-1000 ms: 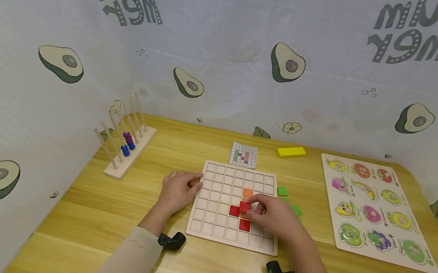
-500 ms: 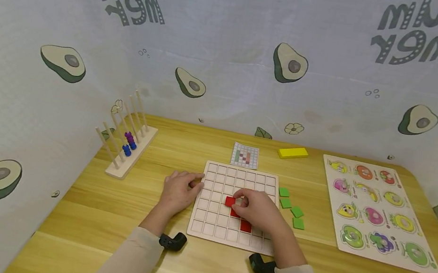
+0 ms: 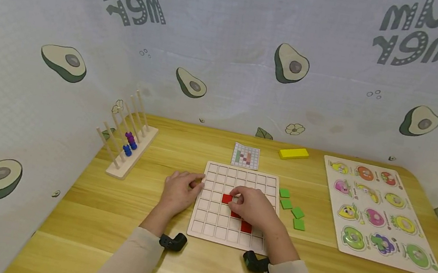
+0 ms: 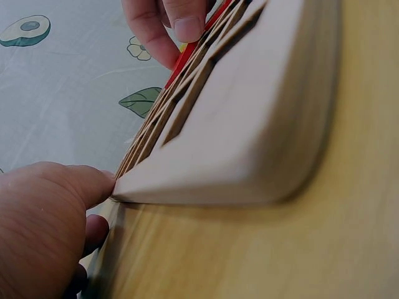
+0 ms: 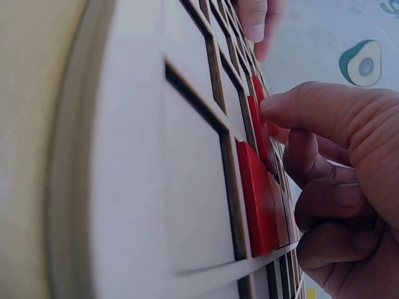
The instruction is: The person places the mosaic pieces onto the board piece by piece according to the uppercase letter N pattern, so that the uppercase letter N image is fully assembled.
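Observation:
A square wooden grid board (image 3: 208, 229) lies on the table in front of me. My right hand (image 3: 256, 208) is over its middle, thumb and index finger pinching a red tile (image 3: 227, 199) at a cell. Two more red tiles lie in cells: one (image 3: 235, 214) partly under the hand, another (image 3: 246, 227) nearer me. In the right wrist view an orange-red tile (image 5: 278, 212) shows behind the nearest red tile (image 5: 257, 202). My left hand (image 3: 179, 192) rests on the table, its fingertips touching the board's left edge; in the left wrist view the thumb meets that edge.
Several green tiles (image 3: 286, 204) lie right of the board. A printed grid card (image 3: 246, 156) and a yellow block (image 3: 293, 153) are behind it. A peg stand (image 3: 131, 156) with blue and purple beads stands left, and a fruit puzzle board (image 3: 383, 215) lies right.
My right hand has carried the red tile leftward and slightly away from me, from near the orange tile to a cell further left. The green tiles are uncovered. My left hand stays put.

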Action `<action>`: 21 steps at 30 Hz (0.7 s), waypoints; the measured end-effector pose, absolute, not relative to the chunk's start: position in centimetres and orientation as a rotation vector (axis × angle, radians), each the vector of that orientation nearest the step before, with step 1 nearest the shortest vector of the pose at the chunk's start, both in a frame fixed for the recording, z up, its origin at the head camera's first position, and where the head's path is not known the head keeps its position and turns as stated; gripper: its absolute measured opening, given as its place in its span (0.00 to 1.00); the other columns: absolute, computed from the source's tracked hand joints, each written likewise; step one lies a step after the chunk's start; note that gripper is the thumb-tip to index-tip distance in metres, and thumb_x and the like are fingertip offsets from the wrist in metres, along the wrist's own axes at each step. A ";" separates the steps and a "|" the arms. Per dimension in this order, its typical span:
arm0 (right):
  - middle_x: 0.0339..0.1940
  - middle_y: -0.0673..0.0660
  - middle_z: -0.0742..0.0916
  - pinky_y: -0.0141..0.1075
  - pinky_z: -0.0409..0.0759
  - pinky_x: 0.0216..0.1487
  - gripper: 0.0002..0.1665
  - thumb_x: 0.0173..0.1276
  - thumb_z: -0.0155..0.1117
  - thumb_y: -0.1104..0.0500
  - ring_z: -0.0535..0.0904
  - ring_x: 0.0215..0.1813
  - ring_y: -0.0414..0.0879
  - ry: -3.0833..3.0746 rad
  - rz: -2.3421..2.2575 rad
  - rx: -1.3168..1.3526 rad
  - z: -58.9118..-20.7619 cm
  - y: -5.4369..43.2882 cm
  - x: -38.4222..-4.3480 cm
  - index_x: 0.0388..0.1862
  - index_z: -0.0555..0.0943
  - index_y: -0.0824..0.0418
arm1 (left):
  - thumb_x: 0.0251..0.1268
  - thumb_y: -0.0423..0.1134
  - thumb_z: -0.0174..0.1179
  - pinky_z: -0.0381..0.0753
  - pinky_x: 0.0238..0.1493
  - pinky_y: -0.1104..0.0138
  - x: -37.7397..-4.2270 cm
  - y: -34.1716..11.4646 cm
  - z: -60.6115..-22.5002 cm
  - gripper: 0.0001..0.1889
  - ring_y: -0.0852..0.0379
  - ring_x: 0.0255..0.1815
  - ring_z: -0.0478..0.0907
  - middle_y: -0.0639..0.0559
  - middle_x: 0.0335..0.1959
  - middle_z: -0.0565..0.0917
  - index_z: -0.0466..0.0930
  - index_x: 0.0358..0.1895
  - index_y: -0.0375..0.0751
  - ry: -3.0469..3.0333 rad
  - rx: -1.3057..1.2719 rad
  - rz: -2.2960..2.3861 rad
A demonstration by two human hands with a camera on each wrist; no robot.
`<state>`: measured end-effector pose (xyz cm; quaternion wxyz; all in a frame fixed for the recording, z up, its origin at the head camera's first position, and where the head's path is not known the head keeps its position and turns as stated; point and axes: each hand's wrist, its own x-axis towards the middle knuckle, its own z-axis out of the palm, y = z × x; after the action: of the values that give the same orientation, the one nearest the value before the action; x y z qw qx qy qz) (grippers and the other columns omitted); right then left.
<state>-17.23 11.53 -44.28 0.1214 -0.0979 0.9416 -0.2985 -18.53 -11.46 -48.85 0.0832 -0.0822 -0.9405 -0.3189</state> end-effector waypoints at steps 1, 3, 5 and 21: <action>0.25 0.49 0.80 0.35 0.69 0.30 0.14 0.66 0.70 0.56 0.72 0.25 0.43 2.746 -0.875 -0.283 -44.3 11.5 -17.2 0.49 0.85 0.57 | 0.71 0.49 0.63 0.61 0.45 0.61 -18.5 -11.5 -48.8 0.16 0.57 0.39 0.72 0.58 0.32 0.83 0.87 0.58 0.54 -2.810 -0.244 -0.950; 0.25 0.49 0.80 0.35 0.69 0.29 0.14 0.66 0.70 0.56 0.72 0.25 0.43 2.742 -0.881 -0.277 -44.3 11.7 -17.1 0.50 0.85 0.56 | 0.71 0.48 0.63 0.61 0.44 0.61 -18.6 -11.5 -48.8 0.16 0.57 0.39 0.71 0.58 0.32 0.83 0.87 0.58 0.54 -2.810 -0.246 -0.950; 0.25 0.49 0.80 0.35 0.69 0.28 0.15 0.67 0.70 0.55 0.72 0.24 0.43 2.741 -0.889 -0.276 -44.3 12.0 -17.0 0.52 0.85 0.56 | 0.71 0.48 0.63 0.61 0.44 0.61 -18.6 -11.5 -48.8 0.16 0.57 0.38 0.71 0.58 0.32 0.84 0.87 0.58 0.54 -2.809 -0.250 -0.958; 0.28 0.53 0.79 0.34 0.68 0.28 0.21 0.68 0.70 0.53 0.72 0.27 0.45 2.723 -0.907 -0.097 -43.0 17.7 -14.7 0.58 0.82 0.57 | 0.72 0.48 0.63 0.62 0.46 0.59 -18.6 -11.4 -48.8 0.16 0.57 0.37 0.70 0.56 0.33 0.85 0.86 0.59 0.54 -2.830 -0.242 -0.963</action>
<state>-14.69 17.69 -43.02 0.1346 -0.0334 0.9396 -0.3130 -18.65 -11.40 -48.79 0.0710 -0.0805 -0.9412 -0.3203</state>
